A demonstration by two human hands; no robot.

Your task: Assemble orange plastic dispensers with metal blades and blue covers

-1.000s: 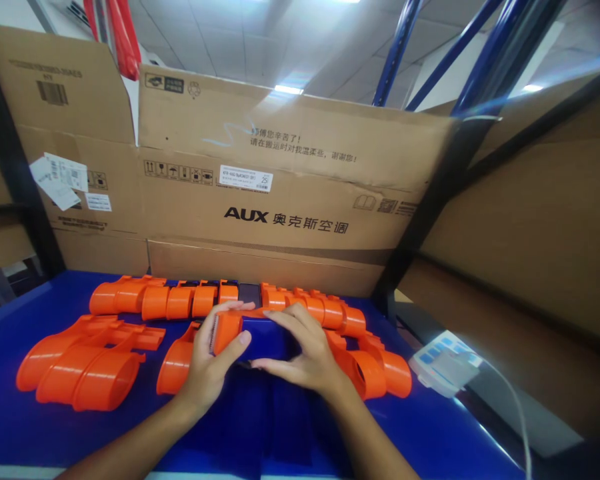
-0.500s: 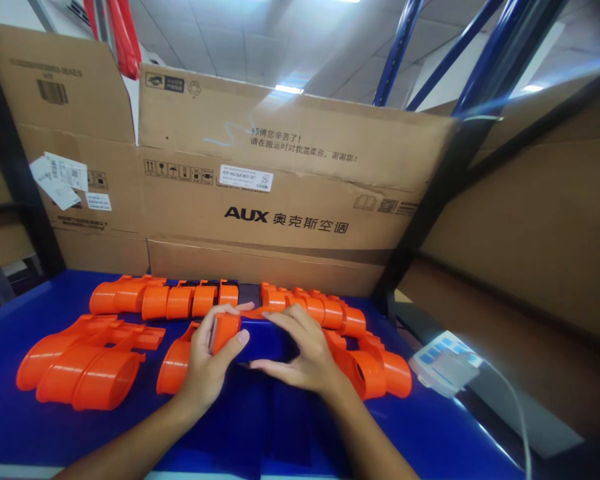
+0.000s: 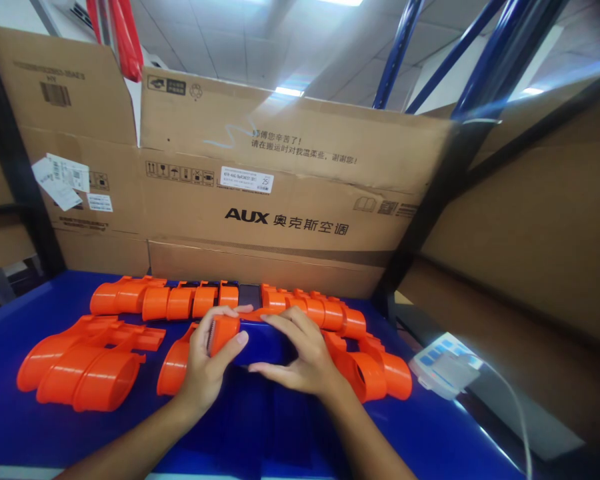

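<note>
Above the middle of the blue tabletop I hold an orange tape dispenser (image 3: 225, 331) between both hands. A toothed edge shows at its left end, and a wide, shiny blue roll (image 3: 266, 343) sits against it. My left hand (image 3: 206, 363) is closed round the orange end, its thumb pressed on the near side. From the right, my right hand (image 3: 305, 350) grips the blue roll, fingers over the top and thumb underneath. The far side of the dispenser is hidden by my fingers.
More orange dispensers lie in a back row (image 3: 155, 303), at front left (image 3: 107, 380) and to the right (image 3: 395, 375). A tall cardboard sheet (image 3: 290, 257) stands behind them. A white box with a cable (image 3: 447, 363) sits at the right edge, near a dark post (image 3: 415, 227).
Both hands keep the same grip on the dispenser and roll. The view has shifted very slightly; nothing else visibly differs.
</note>
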